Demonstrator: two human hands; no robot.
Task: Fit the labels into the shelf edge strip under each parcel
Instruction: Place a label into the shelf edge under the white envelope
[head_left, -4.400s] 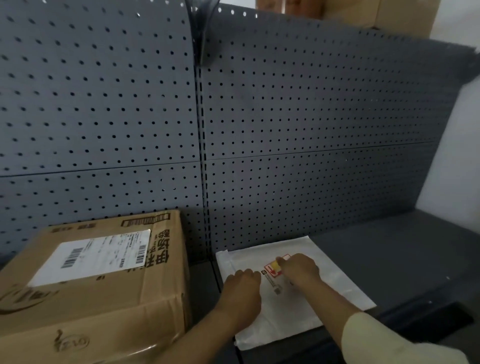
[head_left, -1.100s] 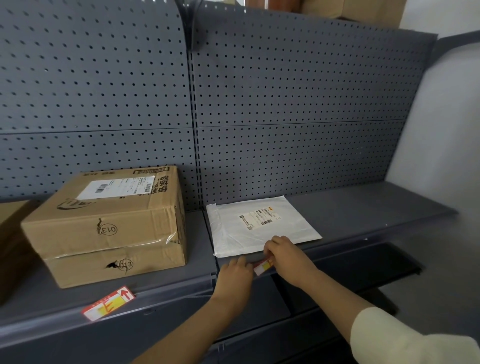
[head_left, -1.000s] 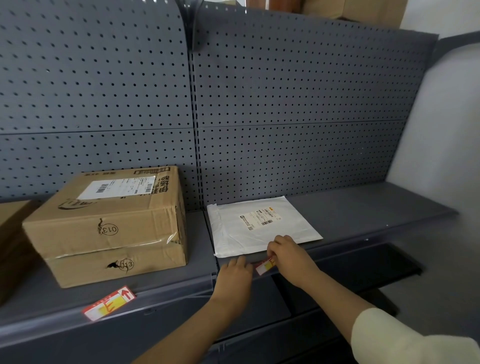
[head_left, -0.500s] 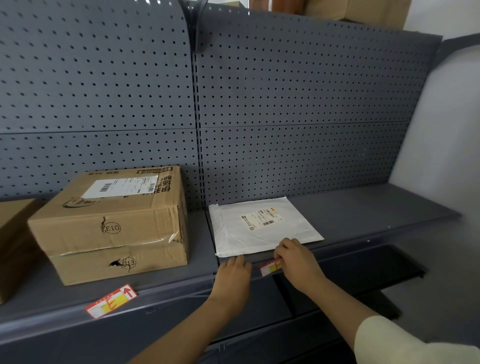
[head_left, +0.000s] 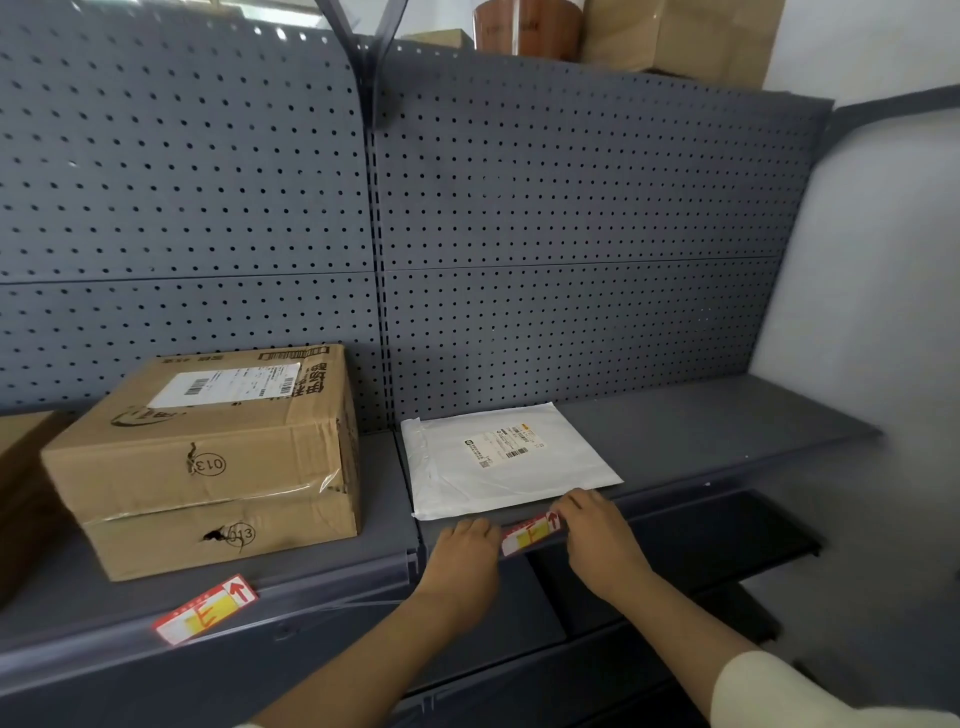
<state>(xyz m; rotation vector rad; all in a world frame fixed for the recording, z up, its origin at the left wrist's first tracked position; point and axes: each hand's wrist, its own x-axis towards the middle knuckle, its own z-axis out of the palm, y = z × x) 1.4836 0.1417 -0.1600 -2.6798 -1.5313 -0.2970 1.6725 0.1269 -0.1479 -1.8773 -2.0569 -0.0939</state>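
A red, white and yellow label (head_left: 530, 532) lies along the shelf edge strip (head_left: 670, 496) just below a flat white mailer parcel (head_left: 506, 457). My right hand (head_left: 597, 535) presses on the label's right end with its fingertips. My left hand (head_left: 462, 558) rests against the strip at the label's left end, fingers curled. A second label of the same kind (head_left: 205, 608) sits tilted in the strip under a brown cardboard box (head_left: 208, 457) marked 013.
The grey metal shelf (head_left: 701, 421) continues to the right of the mailer, with pegboard backing (head_left: 571, 208) behind. Another brown box edge (head_left: 21, 488) shows at far left. Cartons stand on the top shelf (head_left: 675, 36). A lower dark shelf (head_left: 701, 540) sits beneath.
Both hands came down from the mailer's top to the shelf edge with the label. Over the last second my right hand slid rightwards, exposing more of the label along the strip.
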